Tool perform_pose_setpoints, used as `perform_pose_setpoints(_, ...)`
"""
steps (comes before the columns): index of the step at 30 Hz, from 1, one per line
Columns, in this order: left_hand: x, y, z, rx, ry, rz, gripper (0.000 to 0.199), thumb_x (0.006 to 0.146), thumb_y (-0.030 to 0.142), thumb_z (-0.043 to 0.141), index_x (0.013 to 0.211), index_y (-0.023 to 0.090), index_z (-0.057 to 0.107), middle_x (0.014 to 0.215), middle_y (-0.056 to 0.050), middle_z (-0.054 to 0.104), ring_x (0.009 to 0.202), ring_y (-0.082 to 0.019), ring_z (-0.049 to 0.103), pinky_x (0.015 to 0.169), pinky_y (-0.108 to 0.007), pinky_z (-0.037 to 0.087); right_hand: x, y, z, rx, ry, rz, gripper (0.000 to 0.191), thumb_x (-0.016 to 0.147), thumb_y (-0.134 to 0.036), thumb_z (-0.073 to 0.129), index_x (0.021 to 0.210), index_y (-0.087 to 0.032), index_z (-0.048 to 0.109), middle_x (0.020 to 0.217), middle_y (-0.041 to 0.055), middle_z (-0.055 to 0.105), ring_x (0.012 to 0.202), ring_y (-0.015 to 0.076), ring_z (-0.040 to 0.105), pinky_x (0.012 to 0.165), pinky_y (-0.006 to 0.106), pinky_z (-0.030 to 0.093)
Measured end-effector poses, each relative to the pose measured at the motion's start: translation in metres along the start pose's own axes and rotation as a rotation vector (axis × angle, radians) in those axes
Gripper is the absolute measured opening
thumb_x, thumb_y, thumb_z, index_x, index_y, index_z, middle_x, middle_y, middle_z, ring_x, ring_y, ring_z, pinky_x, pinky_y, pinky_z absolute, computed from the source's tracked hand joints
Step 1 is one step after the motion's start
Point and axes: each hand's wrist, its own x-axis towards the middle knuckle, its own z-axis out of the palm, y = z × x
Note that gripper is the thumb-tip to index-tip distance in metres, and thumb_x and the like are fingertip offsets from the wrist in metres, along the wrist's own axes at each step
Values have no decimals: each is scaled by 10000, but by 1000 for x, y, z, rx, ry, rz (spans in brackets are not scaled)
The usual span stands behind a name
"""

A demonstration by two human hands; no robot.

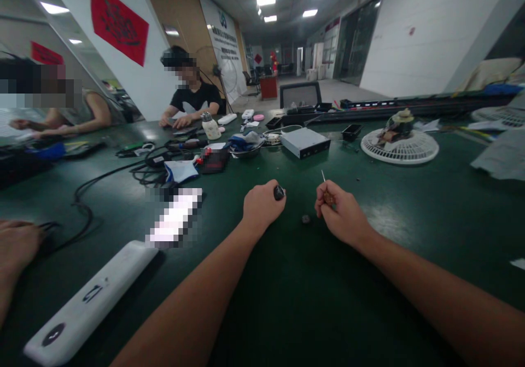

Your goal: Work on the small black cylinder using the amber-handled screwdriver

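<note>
Near the middle of the green table, my left hand is closed around a small, black, rounded piece, whose end shows by the thumb. To its right, my right hand pinches a small copper-brown piece with a thin metal rod pointing up from it. The fingers cover much of that piece, and its kind is unclear. A small dark lump lies on the table between the hands, nearest the right one. The two hands are apart.
A long white device and a blurred bright screen lie left. Beyond my hands are an optical disc drive, a white fan grille, cables and pouches. Another person's hand is at far left; two people sit across the table.
</note>
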Motion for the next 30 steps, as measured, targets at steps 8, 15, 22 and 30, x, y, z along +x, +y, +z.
perform_pose_setpoints(8,0,-1,1,-13,-23,-3,235,927,453,550,893,244,654,774,-50,696,725,-228,663,596,-307,401,1,1,1,-40,-22,-27,325,752,47,414,912,-231,465,742,-26,708,664,147,662,677,292,461)
perform_pose_setpoints(15,0,-1,1,-5,-27,3,241,929,459,548,893,243,650,781,-53,698,725,-234,667,601,-309,406,1,0,4,-72,-36,-9,293,779,-1,490,949,-239,466,896,13,751,801,179,701,736,323,484)
perform_pose_setpoints(22,0,0,0,16,-35,-1,249,933,459,537,903,243,657,787,-57,705,738,-233,679,603,-307,411,0,-1,5,-83,-122,-9,240,823,-51,547,958,-245,507,950,4,752,884,183,699,797,340,500)
perform_pose_setpoints(30,0,0,1,27,-27,-9,235,918,462,552,877,254,654,786,-48,714,746,-245,692,596,-315,421,1,-1,6,-119,-166,-29,286,781,-14,530,951,-243,508,936,3,766,821,187,664,742,339,462)
